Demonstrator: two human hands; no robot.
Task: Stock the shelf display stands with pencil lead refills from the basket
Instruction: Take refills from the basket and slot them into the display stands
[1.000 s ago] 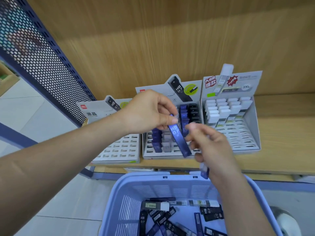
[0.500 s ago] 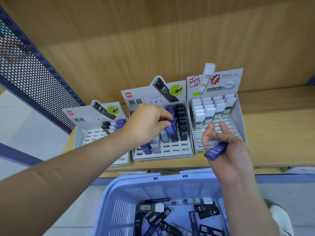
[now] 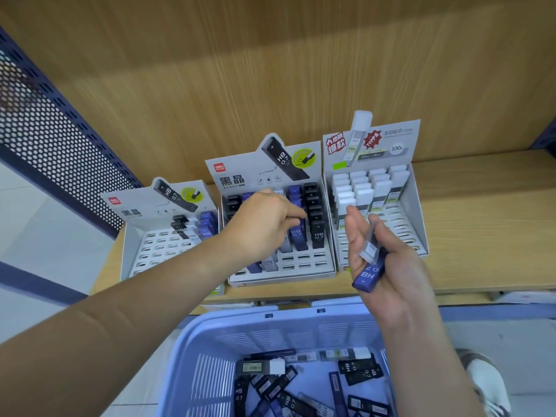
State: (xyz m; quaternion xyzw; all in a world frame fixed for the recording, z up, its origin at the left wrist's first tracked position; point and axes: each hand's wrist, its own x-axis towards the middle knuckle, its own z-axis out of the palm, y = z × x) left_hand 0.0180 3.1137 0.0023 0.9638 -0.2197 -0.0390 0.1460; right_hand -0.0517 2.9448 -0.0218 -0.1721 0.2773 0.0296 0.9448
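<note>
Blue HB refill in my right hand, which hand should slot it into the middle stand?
Probably right: the right hand holds the blue refill beside the middle stand; the left hand is busy among its refills.

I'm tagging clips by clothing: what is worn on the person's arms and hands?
Nothing visible. The left hand and right hand are bare, no gloves or rings in view; left forearm and right forearm show no sleeve, watch or band.

You have just 1 view: the wide-angle camera on your head, facing forward and down. It sits close over the basket [image 3: 301, 326] at 6 o'clock and looks across to the 3 display stands [image 3: 240, 176] on the shelf [image 3: 481, 236] at 12 o'clock.
</note>
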